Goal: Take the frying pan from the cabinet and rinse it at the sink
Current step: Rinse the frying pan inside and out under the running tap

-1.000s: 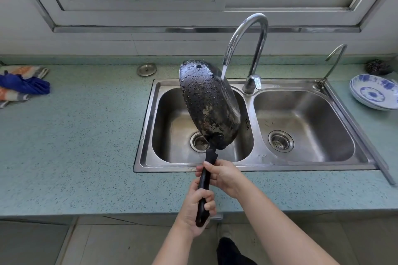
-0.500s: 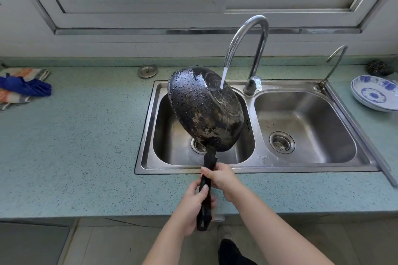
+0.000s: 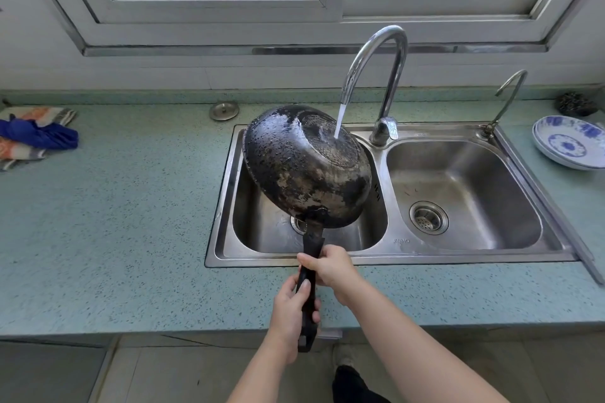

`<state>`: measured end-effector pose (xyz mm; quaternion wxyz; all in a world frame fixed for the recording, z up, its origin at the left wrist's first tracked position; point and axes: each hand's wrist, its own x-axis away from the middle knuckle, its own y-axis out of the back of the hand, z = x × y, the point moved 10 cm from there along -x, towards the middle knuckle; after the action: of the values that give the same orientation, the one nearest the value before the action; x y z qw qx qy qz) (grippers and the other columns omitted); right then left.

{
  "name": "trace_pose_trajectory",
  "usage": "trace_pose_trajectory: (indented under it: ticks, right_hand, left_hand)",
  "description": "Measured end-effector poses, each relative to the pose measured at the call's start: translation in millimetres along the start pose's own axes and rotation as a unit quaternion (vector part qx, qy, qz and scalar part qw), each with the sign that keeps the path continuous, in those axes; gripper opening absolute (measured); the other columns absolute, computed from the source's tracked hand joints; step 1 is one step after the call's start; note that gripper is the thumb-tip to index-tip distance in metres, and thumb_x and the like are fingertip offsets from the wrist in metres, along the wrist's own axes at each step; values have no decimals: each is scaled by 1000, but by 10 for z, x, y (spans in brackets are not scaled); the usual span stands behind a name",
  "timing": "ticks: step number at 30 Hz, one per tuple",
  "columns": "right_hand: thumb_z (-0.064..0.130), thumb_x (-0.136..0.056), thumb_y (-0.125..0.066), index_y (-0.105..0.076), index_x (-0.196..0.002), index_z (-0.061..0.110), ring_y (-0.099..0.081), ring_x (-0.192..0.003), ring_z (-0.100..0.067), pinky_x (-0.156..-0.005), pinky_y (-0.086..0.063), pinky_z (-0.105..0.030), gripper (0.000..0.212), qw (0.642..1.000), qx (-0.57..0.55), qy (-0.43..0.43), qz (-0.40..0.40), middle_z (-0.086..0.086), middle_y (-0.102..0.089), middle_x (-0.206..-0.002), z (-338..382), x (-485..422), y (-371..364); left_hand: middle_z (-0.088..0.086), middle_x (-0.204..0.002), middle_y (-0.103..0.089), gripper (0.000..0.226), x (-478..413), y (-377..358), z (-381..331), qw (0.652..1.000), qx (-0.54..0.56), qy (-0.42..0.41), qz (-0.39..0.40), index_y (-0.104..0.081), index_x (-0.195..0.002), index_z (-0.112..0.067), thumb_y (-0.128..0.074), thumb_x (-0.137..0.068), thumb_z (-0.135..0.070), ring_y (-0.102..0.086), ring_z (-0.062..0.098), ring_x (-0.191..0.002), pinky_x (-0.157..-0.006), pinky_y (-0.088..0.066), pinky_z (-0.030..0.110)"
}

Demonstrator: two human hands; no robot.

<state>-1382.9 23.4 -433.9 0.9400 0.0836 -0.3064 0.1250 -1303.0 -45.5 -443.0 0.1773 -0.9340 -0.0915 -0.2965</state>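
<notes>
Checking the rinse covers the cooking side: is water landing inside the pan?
No, the stream strikes the upturned underside of the frying pan.

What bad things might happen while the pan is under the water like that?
Water from the faucet hits the upturned bottom of the frying pan, so it may splash out onto the counter. The pan is tilted and wet, held only by its handle in the left hand and right hand; it might slip and bang into the sink.
</notes>
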Motion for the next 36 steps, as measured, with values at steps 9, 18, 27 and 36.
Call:
trace_pose_trajectory:
  ticks: [9, 18, 27, 36]
  right_hand:
    - [23, -84, -66, -61, -83, 12, -66, -98, -30, -89, -54, -42, 12, 1000, 4, -3, -11, -14, -69, -98, 12, 14, 45]
    - [13, -93, -54, -58, -88, 4, -64, -74, -22, -78, -53, -34, 10, 993, -90, -36, 60, -6, -64, -79, -60, 53, 12]
    - [11, -96, -47, -58, -88, 3, -64, -67, -18, -68, -52, -31, 15, 977, -168, -57, 115, -6, -64, -79, -111, 77, -41]
    - [8, -98, -42, -55, -89, 3, -63, -73, -20, -63, -53, -29, 17, 965, -225, -69, 112, -8, -64, -82, -155, 102, -21]
  left_hand:
    - [5, -58, -50, 16, -12, -32, -52, 1000, -20, -13, -6, -54, -90, -16, -41, -98, -16, -43, 14, -41, -42, -35, 21]
    - [6, -55, -45, 14, -51, -57, -101, 991, -110, -61, -41, -52, -96, -19, -42, -97, -10, -40, 11, -36, -37, -32, 21]
    - [4, -58, -46, 23, -47, -78, -177, 976, -187, -95, -57, -48, -96, -31, -45, -95, -9, -41, 11, -39, -35, -35, 21]
    - [3, -77, -56, 19, -94, -85, -159, 956, -260, -110, -78, -50, -106, -23, -52, -91, -12, -50, 22, -62, -60, -41, 34]
